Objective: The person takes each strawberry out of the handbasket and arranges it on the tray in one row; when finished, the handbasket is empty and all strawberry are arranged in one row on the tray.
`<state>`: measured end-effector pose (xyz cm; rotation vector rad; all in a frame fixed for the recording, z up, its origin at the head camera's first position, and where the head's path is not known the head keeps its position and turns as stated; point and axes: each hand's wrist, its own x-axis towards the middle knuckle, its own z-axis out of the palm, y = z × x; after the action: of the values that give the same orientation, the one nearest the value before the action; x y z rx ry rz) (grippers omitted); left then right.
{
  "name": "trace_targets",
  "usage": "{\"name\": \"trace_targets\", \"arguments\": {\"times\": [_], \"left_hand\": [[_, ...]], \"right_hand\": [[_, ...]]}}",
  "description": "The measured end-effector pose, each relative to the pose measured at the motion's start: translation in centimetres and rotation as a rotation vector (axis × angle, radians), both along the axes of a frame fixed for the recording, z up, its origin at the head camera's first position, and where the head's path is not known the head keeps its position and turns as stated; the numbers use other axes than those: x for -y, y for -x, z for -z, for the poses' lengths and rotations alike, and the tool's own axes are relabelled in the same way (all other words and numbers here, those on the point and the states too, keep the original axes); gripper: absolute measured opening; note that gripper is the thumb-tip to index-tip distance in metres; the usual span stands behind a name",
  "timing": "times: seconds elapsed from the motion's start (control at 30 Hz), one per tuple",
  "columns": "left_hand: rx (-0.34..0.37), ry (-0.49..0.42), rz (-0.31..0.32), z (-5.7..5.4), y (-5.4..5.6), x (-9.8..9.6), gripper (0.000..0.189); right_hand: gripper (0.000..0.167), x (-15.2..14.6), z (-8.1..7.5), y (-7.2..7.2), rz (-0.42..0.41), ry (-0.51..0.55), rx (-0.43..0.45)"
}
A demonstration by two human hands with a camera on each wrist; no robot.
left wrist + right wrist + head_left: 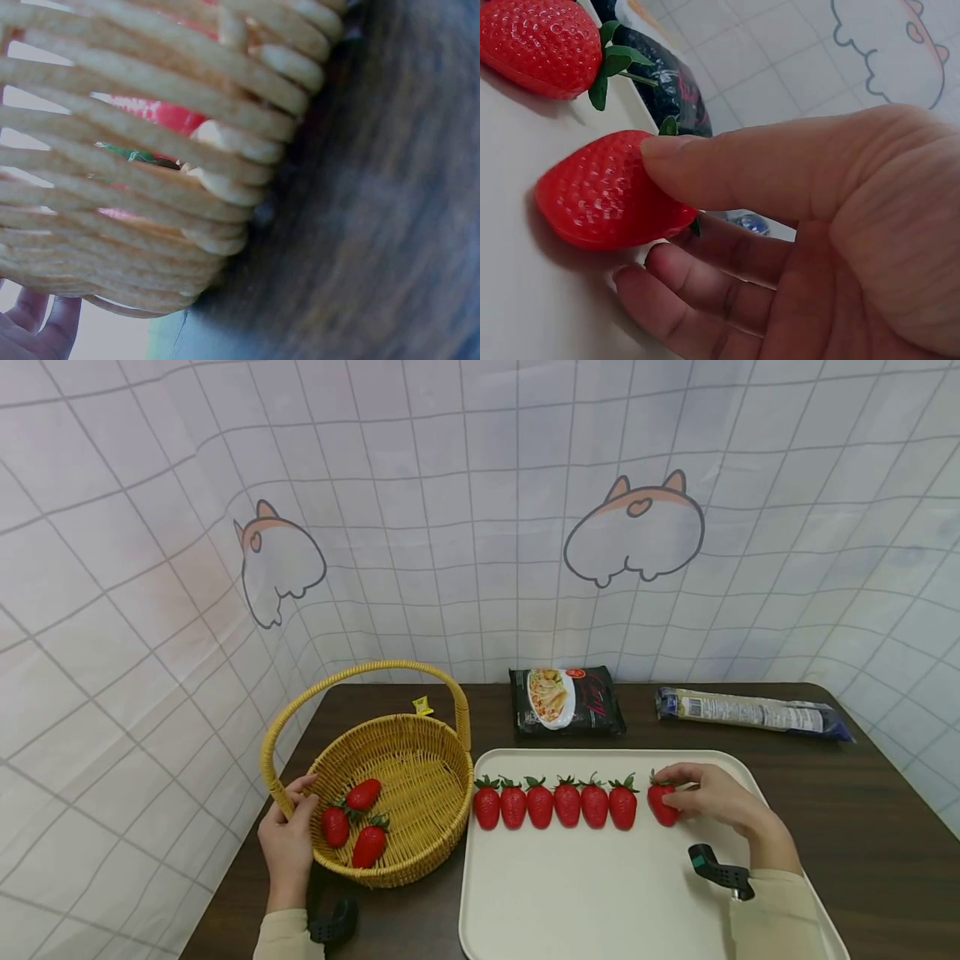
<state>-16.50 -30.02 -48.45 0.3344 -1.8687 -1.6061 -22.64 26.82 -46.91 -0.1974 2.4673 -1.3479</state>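
Note:
My right hand [701,793] pinches a red strawberry [604,191] with green leaves between thumb and fingers, low over the white tray [577,893]. To its left, several strawberries [539,806] lie side by side in a row, leaves toward the back and tips toward me. At the left, my left hand [288,843] grips the rim of a yellow woven basket [408,867] by the foot of its tall handle. Three strawberries [369,846] lie inside the basket, on its left side. Through the weave, the left wrist view shows bits of red strawberry [176,118].
Behind the tray lies a black food packet [566,702]. A long clear-and-blue packet [753,712] lies at the back right, and a small yellow wrapper [423,706] behind the basket. A white gridded curtain [450,527] hangs at the dark table's [862,835] back and sides.

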Motion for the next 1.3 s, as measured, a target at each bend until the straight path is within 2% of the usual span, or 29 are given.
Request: {"name": "trace_targets", "arguments": {"times": [0.23,0.57,0.9,1.3], "left_hand": [[-0.003,0.002,-0.004,-0.11,-0.01,-0.05,0.016],[-0.008,-0.005,0.002,-0.15,0.01,-0.07,0.016],[-0.009,-0.003,-0.004,-0.18,-0.08,-0.12,0.018],[0.006,-0.012,-0.004,-0.15,-0.01,-0.06,0.017]], "right_hand": [[0.042,0.12,0.22,0.12,-0.084,0.062,0.026],[0.04,0.26,0.48,0.43,-0.124,0.077,0.011],[0.039,0.46,0.74,0.47,-0.136,0.091,0.002],[0.04,0.52,0.5,0.35,-0.103,0.078,0.023]]}}
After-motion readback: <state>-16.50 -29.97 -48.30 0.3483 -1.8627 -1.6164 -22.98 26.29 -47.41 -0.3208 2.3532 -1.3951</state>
